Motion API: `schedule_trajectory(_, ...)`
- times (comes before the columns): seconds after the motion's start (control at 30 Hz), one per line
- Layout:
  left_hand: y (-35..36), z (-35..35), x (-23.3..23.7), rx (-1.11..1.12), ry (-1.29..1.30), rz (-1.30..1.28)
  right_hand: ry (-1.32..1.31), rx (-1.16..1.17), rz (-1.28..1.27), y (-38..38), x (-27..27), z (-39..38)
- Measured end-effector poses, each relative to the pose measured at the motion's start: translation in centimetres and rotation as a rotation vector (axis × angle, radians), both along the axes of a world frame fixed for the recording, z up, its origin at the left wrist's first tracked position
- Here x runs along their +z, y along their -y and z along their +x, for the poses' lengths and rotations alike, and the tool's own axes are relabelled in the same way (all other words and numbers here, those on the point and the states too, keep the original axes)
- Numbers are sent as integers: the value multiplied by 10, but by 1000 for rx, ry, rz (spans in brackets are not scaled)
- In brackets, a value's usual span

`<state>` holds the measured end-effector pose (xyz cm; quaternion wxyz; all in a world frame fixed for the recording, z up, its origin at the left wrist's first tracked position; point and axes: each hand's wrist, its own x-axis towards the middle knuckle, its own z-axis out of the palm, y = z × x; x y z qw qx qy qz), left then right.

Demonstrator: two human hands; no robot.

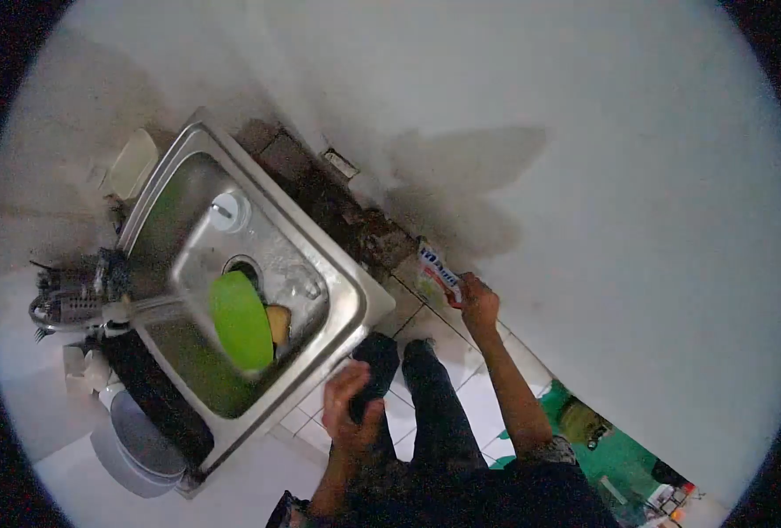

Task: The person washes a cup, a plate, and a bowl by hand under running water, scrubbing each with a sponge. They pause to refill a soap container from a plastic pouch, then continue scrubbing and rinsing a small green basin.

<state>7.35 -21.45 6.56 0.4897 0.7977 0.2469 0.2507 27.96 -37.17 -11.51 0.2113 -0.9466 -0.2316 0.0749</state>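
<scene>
My right hand [479, 305] is closed around one end of a white packet [439, 271] with blue lettering and some red, held out near the wall. My left hand [350, 407] is in front of my legs, close to the sink's front edge, with its fingers apart and nothing visible in it. To the left is a steel sink [298, 231]. Inside it are a green bowl or plate [240, 321], a tan item [278, 324] partly behind the green one, and a small white round item [230, 212] near the upper corner.
A dark cloth [157, 396] lies along the sink's lower left side, beside a grey basin [144, 436]. A utensil holder [73, 299] stands at the far left. White wall [637, 202] rises on the right, with dark rough ground between it and the sink.
</scene>
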Motion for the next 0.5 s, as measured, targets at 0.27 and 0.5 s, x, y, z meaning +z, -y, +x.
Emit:
schedule_trajectory(0.27,20,13,-73,-277,-589,-258,0,124,-313,27,-364,-2)
schedule_trajectory(0.5,44,-42,-145,-218,-929,-575,112,223,-502,67,-468,-28)
